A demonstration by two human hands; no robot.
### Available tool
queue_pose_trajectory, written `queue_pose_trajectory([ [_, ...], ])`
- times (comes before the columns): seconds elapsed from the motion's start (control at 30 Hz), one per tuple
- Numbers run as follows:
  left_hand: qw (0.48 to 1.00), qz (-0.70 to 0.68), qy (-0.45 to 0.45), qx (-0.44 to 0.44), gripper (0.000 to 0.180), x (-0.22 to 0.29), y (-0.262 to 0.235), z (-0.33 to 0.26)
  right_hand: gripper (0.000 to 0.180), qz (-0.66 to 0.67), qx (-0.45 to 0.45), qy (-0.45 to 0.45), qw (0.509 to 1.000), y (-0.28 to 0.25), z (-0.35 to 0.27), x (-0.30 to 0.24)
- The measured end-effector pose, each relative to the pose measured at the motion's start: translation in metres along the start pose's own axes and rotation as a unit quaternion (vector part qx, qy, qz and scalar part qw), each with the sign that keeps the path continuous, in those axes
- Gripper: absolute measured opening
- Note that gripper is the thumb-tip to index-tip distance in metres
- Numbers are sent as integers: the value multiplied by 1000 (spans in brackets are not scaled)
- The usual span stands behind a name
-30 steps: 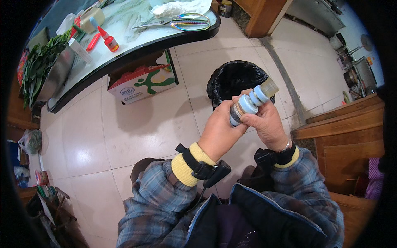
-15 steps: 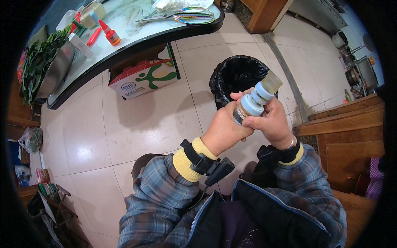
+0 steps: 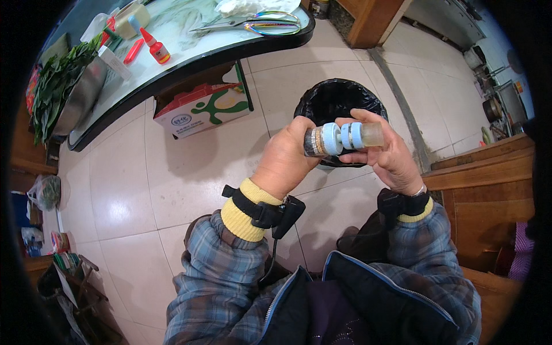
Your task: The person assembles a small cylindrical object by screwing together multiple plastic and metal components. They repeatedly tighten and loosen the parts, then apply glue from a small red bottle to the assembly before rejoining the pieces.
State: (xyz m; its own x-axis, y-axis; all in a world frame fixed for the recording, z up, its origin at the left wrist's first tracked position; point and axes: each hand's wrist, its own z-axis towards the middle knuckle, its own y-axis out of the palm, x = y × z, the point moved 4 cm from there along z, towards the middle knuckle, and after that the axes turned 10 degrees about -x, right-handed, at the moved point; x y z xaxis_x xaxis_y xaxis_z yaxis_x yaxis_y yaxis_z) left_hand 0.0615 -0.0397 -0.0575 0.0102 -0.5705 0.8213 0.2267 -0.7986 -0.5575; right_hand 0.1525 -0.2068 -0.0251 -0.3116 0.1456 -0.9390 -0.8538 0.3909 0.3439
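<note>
A small faucet filter lies nearly level between my hands. It has light-blue rings, a see-through section with pale and dark granules, and a cloudy translucent end on the right. My left hand is closed round the dark granule end, which it partly hides. At the translucent end, my right hand holds the filter between its thumb and fingers, with the fingers passing behind the blue ring. Just beyond and below both hands stands a bin lined with a black bag.
On the curved glass-topped table lie scissors, a red glue bottle, a red cutter and a small white box. A metal bowl of leafy greens sits at its left. Below is an open carton; wooden cabinetry stands right.
The filter has turned from slanting up to the right to nearly level. My left hand has shifted left along it, and my right hand has opened out and moved to the translucent end.
</note>
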Motion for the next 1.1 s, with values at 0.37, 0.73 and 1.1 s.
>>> queue_pose_trajectory([
  [0.37,883,-455,15,-117,63,3,-16,1,68,-12,17,22,1000,-4,-6,4],
  [0.73,948,-225,161,-160,63,-8,-10,4,83,-343,-114,87,928,-2,-1,4],
  [1.1,880,-330,216,-265,50,20,21,-2,69,-237,-125,154,951,27,-2,36],
])
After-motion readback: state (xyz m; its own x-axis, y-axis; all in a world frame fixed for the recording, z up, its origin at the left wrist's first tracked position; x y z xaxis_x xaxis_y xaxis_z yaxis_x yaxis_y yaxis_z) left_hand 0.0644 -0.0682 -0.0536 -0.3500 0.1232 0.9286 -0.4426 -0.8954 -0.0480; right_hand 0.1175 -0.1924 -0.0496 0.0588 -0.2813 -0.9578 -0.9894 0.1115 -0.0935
